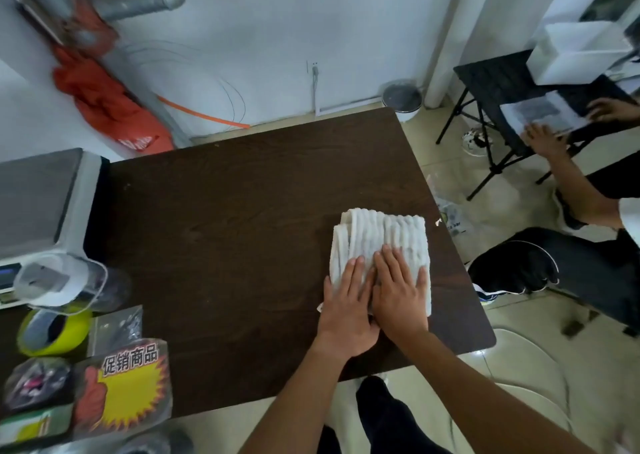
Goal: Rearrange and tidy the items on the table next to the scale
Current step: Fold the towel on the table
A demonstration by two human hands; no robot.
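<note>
Nearest the camera, 2 bare forearms reach forward over the near edge of the dark worktop [242,211]. The left hand [346,301] and the right hand [398,290] lie side by side, touching, both spread flat with palms down and fingers extended; neither is curled around anything. They press on the near part of a folded white ribbed towel [384,238], which sits toward the worktop's right edge.

The towel lies directly beneath and ahead of the hands, its uncovered part extending away from the person. Its ribs run roughly near to far, and its far left corner shows loose, stacked folds. The right hand sits more fully over the towel, while the left hand covers its near left corner, with the heel of the palm apparently off the cloth. Any smoothing stroke would likely run forward along the ribs.

Well apart to the left, clustered at the worktop's near left corner, are a yellow starburst price sign [128,394] in a clear bag, a lime-green rounded object [52,332] and a clear plastic container [62,280]. Beyond them stands the scale [38,197], at the left edge.
</note>
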